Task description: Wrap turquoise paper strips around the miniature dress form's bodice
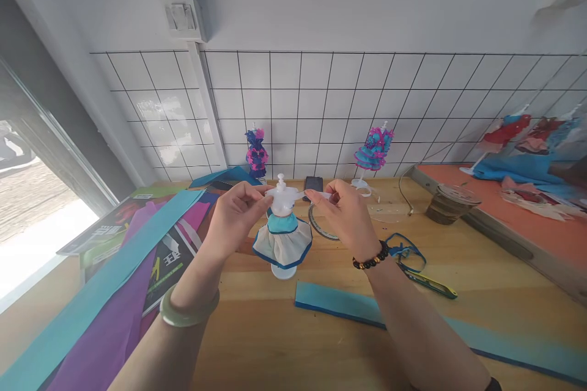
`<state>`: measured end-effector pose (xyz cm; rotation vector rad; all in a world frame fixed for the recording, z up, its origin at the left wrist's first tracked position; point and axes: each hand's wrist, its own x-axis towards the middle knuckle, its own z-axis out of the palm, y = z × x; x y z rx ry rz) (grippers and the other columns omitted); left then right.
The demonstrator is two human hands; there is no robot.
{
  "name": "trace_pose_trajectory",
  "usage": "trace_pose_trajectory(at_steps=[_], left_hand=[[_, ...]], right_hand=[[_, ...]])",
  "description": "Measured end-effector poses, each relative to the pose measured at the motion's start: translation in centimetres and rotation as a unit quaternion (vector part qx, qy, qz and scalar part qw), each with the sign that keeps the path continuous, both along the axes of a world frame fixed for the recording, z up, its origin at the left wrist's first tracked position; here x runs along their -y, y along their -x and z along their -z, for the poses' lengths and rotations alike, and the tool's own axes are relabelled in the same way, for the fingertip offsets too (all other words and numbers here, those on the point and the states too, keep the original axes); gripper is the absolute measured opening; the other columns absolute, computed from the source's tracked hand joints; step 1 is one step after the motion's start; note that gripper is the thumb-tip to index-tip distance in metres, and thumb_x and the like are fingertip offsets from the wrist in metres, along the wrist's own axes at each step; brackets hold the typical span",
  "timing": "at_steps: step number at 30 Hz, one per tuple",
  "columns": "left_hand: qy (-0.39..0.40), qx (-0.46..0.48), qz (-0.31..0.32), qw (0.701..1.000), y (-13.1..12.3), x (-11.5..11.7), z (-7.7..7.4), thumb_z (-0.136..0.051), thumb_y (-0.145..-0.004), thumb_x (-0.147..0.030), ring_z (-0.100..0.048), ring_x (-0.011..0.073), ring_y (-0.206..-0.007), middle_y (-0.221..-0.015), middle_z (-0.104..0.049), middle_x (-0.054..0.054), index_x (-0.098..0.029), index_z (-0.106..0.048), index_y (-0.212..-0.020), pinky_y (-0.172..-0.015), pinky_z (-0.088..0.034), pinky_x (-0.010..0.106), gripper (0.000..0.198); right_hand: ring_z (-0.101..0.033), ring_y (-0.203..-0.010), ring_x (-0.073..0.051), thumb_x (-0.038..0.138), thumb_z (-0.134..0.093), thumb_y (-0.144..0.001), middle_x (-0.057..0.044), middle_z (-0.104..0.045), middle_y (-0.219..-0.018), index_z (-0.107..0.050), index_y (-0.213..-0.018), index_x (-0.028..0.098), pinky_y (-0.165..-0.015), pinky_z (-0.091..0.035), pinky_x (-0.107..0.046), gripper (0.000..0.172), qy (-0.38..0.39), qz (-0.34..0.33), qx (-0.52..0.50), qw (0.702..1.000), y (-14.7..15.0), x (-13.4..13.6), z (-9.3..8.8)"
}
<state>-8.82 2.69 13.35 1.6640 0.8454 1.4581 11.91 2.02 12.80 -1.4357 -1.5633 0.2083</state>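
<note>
A small white mannequin (281, 195) in a white and blue paper skirt (283, 243) stands on the wooden table (284, 330). My left hand (233, 215) pinches a thin white strip (293, 195) at the mannequin's left shoulder. My right hand (345, 214) pinches the strip's other end just to the right of the torso. The strip runs across the chest between both hands. A green bangle (188, 313) sits on my left wrist and a dark bead bracelet (370, 258) on my right.
Teal and purple crepe paper sheets (105, 293) and printed packs lie at the left. A blue paper strip (339, 304) lies in front, scissors (428, 283) at the right. Two dressed mannequins (257, 153) (373, 149), a phone (313, 183), a cup (452, 203) and an orange tray (527, 226) stand behind.
</note>
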Motion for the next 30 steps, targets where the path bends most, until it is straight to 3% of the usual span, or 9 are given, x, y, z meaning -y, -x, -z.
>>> trace_pose_trajectory(at_steps=[10,21,30], left_hand=[[0.005,0.052,0.014,0.999,0.1,-0.2,0.3,-0.070,-0.077,-0.026,-0.067,0.0219,-0.093,-0.093,-0.074,0.008,-0.018,-0.054,-0.069,-0.080,-0.052,0.034,0.019],[0.058,0.142,0.155,0.976,0.6,-0.7,0.8,-0.068,-0.079,-0.019,-0.066,0.0183,-0.088,-0.094,-0.073,0.005,-0.018,-0.058,-0.070,-0.073,-0.047,0.029,0.013],[0.097,0.162,0.237,0.953,0.7,-0.8,1.0,-0.071,-0.075,-0.025,-0.058,0.0121,-0.063,-0.076,-0.069,0.001,-0.018,-0.053,-0.066,-0.058,-0.043,0.025,0.021]], right_hand=[[-0.033,-0.053,-0.011,0.061,-0.059,-0.076,0.006,-0.038,-0.056,-0.041,-0.067,0.021,-0.050,-0.027,-0.025,0.045,0.037,-0.034,-0.025,0.998,0.1,0.2,-0.3],[-0.034,-0.054,-0.011,0.066,-0.058,-0.074,0.006,-0.038,-0.057,-0.043,-0.069,0.021,-0.050,-0.025,-0.026,0.047,0.087,-0.124,-0.044,0.987,0.2,1.0,-0.7],[-0.034,-0.056,-0.010,0.063,-0.061,-0.073,0.006,-0.039,-0.059,-0.044,-0.069,0.020,-0.051,-0.026,-0.025,0.046,0.093,-0.178,-0.043,0.979,0.4,1.5,-0.7]])
